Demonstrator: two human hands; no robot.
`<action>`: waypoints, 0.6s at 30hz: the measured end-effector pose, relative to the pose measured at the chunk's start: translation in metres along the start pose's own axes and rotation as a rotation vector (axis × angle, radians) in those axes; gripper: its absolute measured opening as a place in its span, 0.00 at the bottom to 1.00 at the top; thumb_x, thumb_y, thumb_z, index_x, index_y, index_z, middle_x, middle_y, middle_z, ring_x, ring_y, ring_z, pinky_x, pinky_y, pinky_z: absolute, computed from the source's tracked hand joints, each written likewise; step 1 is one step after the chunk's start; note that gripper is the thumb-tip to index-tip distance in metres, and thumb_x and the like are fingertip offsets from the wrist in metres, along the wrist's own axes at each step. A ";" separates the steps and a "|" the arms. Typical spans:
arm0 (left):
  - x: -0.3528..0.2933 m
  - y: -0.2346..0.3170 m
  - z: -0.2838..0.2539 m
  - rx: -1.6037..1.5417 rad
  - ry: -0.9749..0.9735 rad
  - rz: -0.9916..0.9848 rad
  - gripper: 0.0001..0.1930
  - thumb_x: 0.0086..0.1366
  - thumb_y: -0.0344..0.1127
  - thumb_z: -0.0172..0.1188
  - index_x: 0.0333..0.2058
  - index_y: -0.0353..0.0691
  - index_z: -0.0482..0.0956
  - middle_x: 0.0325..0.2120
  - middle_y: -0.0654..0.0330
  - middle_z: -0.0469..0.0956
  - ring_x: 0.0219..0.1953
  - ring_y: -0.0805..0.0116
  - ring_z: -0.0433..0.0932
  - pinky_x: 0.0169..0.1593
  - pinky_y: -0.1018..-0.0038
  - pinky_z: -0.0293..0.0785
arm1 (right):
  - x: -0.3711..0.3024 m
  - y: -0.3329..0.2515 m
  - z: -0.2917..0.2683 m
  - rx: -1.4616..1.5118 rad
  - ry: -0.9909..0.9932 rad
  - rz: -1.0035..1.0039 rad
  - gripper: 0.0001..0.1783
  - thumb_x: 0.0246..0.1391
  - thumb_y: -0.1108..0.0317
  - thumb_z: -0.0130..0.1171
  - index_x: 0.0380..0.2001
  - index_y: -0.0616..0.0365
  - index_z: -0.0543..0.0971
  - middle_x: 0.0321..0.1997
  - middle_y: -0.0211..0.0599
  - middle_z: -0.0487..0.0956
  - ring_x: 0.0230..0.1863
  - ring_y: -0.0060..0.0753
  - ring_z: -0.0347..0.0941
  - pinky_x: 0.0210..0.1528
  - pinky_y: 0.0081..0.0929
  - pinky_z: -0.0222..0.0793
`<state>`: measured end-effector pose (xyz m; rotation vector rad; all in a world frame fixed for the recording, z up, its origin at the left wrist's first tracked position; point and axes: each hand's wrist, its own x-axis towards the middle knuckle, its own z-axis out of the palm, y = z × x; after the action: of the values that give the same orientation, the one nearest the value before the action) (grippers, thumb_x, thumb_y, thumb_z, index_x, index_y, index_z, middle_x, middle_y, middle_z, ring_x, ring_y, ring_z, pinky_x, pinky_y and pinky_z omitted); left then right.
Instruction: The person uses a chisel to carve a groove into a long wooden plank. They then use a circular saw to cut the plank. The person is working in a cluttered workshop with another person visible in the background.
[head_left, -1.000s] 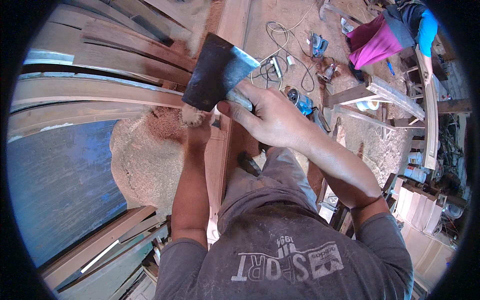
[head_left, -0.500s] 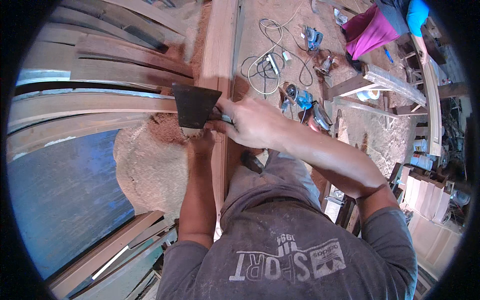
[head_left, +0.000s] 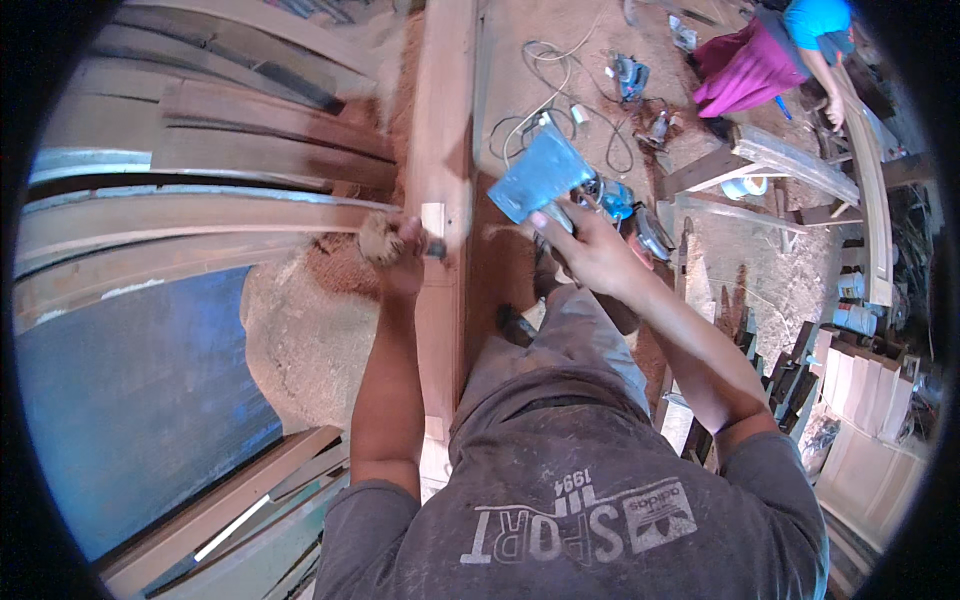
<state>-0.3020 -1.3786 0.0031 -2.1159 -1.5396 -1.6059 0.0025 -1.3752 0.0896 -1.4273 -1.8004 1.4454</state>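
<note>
My left hand (head_left: 405, 262) is closed round a chisel, its round wooden handle end (head_left: 380, 240) facing up and its short metal blade (head_left: 436, 248) at the face of a long wooden beam (head_left: 440, 120). Beside the blade, the beam has a pale rectangular cut (head_left: 433, 218). To the right of the beam, my right hand (head_left: 590, 245) grips the handle of a hatchet (head_left: 543, 172). The hatchet's broad flat metal head is raised, apart from the chisel.
Boards (head_left: 250, 150) lie at left above a dark blue panel (head_left: 140, 390). Cables (head_left: 545, 80), a blue power tool (head_left: 628, 78) and another blue tool (head_left: 612, 198) lie on the dusty floor. At upper right, a person (head_left: 760, 60) bends by a wooden frame (head_left: 790, 160).
My right hand has swung the hatchet from above the chisel handle up and to the right, turning its head. The chisel's handle end and blade now show; my left hand stays near the same spot.
</note>
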 end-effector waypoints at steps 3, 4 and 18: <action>-0.013 0.013 -0.011 0.176 -0.126 0.295 0.06 0.62 0.30 0.64 0.38 0.42 0.79 0.28 0.55 0.77 0.30 0.56 0.76 0.31 0.61 0.68 | -0.041 0.018 -0.029 -0.085 0.057 0.200 0.35 0.70 0.41 0.51 0.62 0.62 0.73 0.58 0.61 0.79 0.61 0.50 0.77 0.63 0.44 0.68; -0.021 0.020 -0.012 0.179 -0.169 0.327 0.08 0.61 0.31 0.64 0.40 0.42 0.82 0.31 0.53 0.79 0.35 0.53 0.78 0.34 0.58 0.70 | -0.055 0.029 -0.034 -0.071 0.068 0.301 0.36 0.69 0.40 0.51 0.63 0.61 0.72 0.55 0.61 0.80 0.59 0.50 0.78 0.63 0.44 0.68; -0.046 0.134 0.080 -1.493 0.188 -1.106 0.09 0.74 0.33 0.59 0.35 0.47 0.67 0.21 0.72 0.64 0.18 0.82 0.59 0.21 0.82 0.55 | -0.175 0.068 -0.036 -0.259 0.262 0.340 0.43 0.59 0.40 0.64 0.59 0.72 0.72 0.42 0.65 0.83 0.49 0.61 0.82 0.53 0.46 0.76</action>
<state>-0.1474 -1.4292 -0.0039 -0.8801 -1.6651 -4.0909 0.1290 -1.5181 0.0875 -2.0312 -1.6818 1.1299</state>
